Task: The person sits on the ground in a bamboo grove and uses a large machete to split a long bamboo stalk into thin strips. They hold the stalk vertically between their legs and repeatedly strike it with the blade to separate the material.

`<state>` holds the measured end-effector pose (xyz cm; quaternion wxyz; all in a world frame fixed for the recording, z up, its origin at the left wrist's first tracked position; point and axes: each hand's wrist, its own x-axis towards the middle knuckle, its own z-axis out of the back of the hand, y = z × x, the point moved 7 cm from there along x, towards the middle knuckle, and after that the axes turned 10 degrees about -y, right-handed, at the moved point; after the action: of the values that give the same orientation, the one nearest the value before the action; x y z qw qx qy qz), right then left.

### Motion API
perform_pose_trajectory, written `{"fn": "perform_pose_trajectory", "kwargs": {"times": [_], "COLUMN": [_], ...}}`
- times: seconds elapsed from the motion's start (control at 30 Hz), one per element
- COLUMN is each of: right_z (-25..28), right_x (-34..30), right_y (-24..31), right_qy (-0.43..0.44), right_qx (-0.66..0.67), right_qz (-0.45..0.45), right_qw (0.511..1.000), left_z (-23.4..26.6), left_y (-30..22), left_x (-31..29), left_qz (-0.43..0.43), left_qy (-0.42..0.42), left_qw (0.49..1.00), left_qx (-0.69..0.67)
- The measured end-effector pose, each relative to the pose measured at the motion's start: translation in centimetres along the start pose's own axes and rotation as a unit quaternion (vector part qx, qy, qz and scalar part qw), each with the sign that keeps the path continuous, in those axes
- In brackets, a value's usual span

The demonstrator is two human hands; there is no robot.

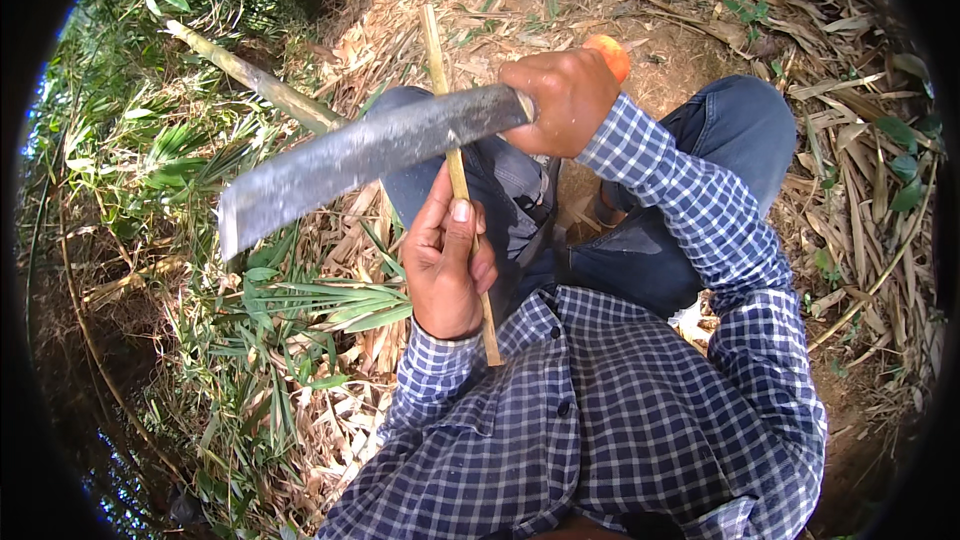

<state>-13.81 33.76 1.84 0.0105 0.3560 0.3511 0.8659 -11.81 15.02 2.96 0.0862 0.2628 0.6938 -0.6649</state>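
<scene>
My right hand (565, 100) is wrapped round the handle of a machete (360, 155), and the orange butt end (608, 56) of the handle sticks out past the fist. The broad grey blade reaches left from the fist, flat side facing up, and slants down toward its squared tip. My left hand (447, 265) pinches a thin bamboo strip (458, 175) between thumb and fingers. The strip stands nearly lengthwise, its far end beyond the blade and its near end by my shirt front. The blade crosses over the strip just beyond my left fingertips; whether they touch I cannot tell.
A thick bamboo pole (250, 75) slants in from the far left to beside my knee. Green bamboo leaves (350, 302) lie left of my left hand. Dry leaf litter (870, 270) covers the ground at right. My bent knees (745, 130) flank the work.
</scene>
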Motion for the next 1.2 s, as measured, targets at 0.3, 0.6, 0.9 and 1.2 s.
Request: {"fn": "perform_pose_trajectory", "kwargs": {"times": [0.3, 0.6, 0.9, 1.2], "right_z": [1.2, 1.6, -0.9, -0.7], "right_x": [0.8, 1.1, -1.1, -0.6], "right_y": [-2.0, -6.1, 1.9, 1.3], "right_qy": [-0.022, 0.013, 0.019, 0.032], "right_qx": [-0.055, -0.081, 0.054, 0.035], "right_qz": [-0.022, -0.165, -0.010, 0.001], "right_qw": [0.998, 0.983, 0.998, 0.999], "left_z": [0.7, 1.2, 0.3, -0.2], "left_y": [0.9, 1.1, -0.2, -0.1], "left_x": [-1.4, -1.5, 2.1, 1.2], "left_qz": [-0.006, -0.001, 0.014, 0.035], "left_qy": [0.001, -0.002, 0.023, 0.034], "left_qw": [0.999, 1.000, 0.994, 0.991], "left_qx": [0.048, 0.028, -0.102, -0.126]}}
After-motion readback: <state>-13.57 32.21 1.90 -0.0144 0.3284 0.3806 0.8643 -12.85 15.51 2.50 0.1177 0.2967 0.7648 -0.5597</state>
